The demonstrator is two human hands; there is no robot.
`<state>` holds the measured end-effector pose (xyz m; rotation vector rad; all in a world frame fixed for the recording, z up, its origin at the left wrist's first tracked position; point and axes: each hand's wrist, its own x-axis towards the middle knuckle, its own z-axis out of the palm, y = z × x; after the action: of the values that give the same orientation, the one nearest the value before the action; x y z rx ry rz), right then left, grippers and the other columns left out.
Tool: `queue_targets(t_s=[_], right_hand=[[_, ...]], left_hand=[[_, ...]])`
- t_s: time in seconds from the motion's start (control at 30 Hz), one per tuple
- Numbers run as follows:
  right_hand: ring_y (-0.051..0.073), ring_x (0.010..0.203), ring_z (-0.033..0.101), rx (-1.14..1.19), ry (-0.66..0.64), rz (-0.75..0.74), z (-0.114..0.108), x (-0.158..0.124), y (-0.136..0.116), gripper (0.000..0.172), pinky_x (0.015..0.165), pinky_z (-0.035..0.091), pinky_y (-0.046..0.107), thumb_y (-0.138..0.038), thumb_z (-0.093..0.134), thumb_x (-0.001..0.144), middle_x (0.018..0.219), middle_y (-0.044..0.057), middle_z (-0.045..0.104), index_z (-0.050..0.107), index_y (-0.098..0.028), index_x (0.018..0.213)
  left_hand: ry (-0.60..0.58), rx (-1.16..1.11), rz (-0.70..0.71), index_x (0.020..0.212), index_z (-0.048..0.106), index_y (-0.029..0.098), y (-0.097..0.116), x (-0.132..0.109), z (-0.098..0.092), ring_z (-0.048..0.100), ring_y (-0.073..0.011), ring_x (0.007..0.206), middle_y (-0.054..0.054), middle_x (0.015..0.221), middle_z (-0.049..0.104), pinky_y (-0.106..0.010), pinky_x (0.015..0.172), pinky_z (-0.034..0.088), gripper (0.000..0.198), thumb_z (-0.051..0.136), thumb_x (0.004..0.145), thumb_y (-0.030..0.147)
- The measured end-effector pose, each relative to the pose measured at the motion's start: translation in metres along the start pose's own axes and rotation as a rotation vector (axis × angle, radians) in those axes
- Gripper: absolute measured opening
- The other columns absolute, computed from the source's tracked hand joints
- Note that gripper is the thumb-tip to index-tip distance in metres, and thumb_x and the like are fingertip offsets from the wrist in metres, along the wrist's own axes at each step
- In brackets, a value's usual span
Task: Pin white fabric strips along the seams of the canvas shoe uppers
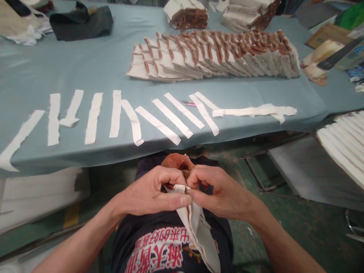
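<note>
My left hand (150,191) and my right hand (218,191) meet in front of my chest, below the table's front edge. Both are closed in a pinch on the top edge of a folded white paper bag (199,227) that hangs down over my dark printed shirt. A brown twisted handle (178,162) of the bag bulges up between my thumbs. Several white tape strips (159,123) lie in a row along the near edge of the blue-grey table (71,68).
A long fanned row of finished white bags with brown handles (216,55) lies across the table's far half. More bag stacks (187,13) sit behind it. A dark cloth (81,22) lies at back left. Another stack of white bags (344,144) is at the right.
</note>
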<state>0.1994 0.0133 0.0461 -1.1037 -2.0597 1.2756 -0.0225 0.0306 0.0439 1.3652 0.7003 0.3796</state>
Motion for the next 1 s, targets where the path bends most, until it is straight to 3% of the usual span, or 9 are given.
queue_targets(t_s=[0.1, 0.2, 0.37, 0.5, 0.63, 0.87, 0.93, 1.0], right_hand=[[0.011, 0.068, 0.051, -0.09, 0.03, -0.012, 0.005, -0.004, -0.005, 0.015, 0.064, 0.036, 0.025, -0.012, 0.062, 0.086, 0.073, -0.004, 0.058, 0.055, -0.02, 0.075], [0.011, 0.07, 0.053, -0.126, 0.046, 0.007, 0.007, -0.007, -0.008, 0.015, 0.065, 0.036, 0.026, -0.012, 0.061, 0.087, 0.074, -0.003, 0.06, 0.055, -0.02, 0.076], [0.011, 0.066, 0.052, 0.016, -0.005, 0.127, 0.012, -0.003, -0.006, 0.012, 0.064, 0.038, 0.025, -0.02, 0.064, 0.086, 0.072, -0.004, 0.06, 0.058, -0.02, 0.076], [0.01, 0.061, 0.046, 0.17, -0.064, 0.196, 0.021, 0.002, -0.001, 0.018, 0.057, 0.035, 0.023, -0.028, 0.064, 0.087, 0.068, -0.005, 0.056, 0.056, -0.02, 0.074], [0.01, 0.061, 0.046, 0.097, -0.059, 0.197, 0.027, 0.007, -0.005, 0.015, 0.056, 0.033, 0.024, -0.025, 0.061, 0.086, 0.067, -0.005, 0.053, 0.055, -0.02, 0.073], [0.017, 0.072, 0.059, -0.199, 0.013, 0.125, 0.028, 0.014, -0.019, 0.01, 0.065, 0.042, 0.029, -0.026, 0.068, 0.083, 0.079, 0.0, 0.063, 0.059, -0.021, 0.082], [0.021, 0.085, 0.066, -0.237, 0.037, 0.063, 0.03, 0.013, -0.022, 0.01, 0.073, 0.049, 0.032, -0.021, 0.066, 0.082, 0.091, 0.003, 0.069, 0.06, -0.022, 0.091], [0.025, 0.103, 0.069, -0.321, 0.162, -0.003, 0.034, 0.009, -0.022, 0.02, 0.085, 0.054, 0.038, -0.019, 0.064, 0.084, 0.11, 0.008, 0.073, 0.061, -0.022, 0.103]], left_hand=[[0.006, 0.018, -0.043, 0.067, 0.056, 0.015, -0.002, -0.001, -0.001, 0.036, -0.0087, 0.059, 0.005, 0.062, 0.044, -0.021, 0.052, 0.028, 0.041, 0.069, 0.092, 0.045], [-0.016, 0.049, -0.034, 0.075, 0.063, 0.013, -0.005, -0.003, -0.004, 0.041, -0.01, 0.061, 0.003, 0.065, 0.05, -0.021, 0.054, 0.031, 0.038, 0.065, 0.095, 0.045], [-0.029, 0.049, 0.063, 0.08, 0.065, 0.013, -0.01, -0.011, -0.003, 0.044, -0.0109, 0.064, 0.002, 0.069, 0.054, -0.022, 0.058, 0.035, 0.036, 0.062, 0.098, 0.044], [0.116, -0.094, 0.033, 0.068, 0.05, 0.017, -0.02, -0.015, 0.011, 0.033, -0.0095, 0.058, 0.005, 0.064, 0.041, -0.022, 0.055, 0.03, 0.05, 0.061, 0.096, 0.058], [0.295, -0.213, 0.021, 0.066, 0.044, 0.019, -0.033, -0.02, 0.023, 0.03, -0.0093, 0.058, 0.006, 0.062, 0.038, -0.022, 0.054, 0.028, 0.057, 0.061, 0.093, 0.067], [0.302, -0.321, 0.011, 0.07, 0.051, 0.017, -0.03, -0.03, 0.02, 0.032, -0.0095, 0.06, 0.005, 0.066, 0.044, -0.022, 0.058, 0.031, 0.053, 0.066, 0.094, 0.061], [0.318, -0.341, 0.017, 0.07, 0.05, 0.017, -0.03, -0.033, 0.021, 0.033, -0.0098, 0.061, 0.004, 0.066, 0.044, -0.023, 0.059, 0.032, 0.053, 0.066, 0.093, 0.062], [0.367, -0.332, 0.024, 0.07, 0.05, 0.018, -0.031, -0.035, 0.023, 0.036, -0.0108, 0.061, 0.004, 0.066, 0.046, -0.024, 0.06, 0.034, 0.053, 0.064, 0.094, 0.063]])
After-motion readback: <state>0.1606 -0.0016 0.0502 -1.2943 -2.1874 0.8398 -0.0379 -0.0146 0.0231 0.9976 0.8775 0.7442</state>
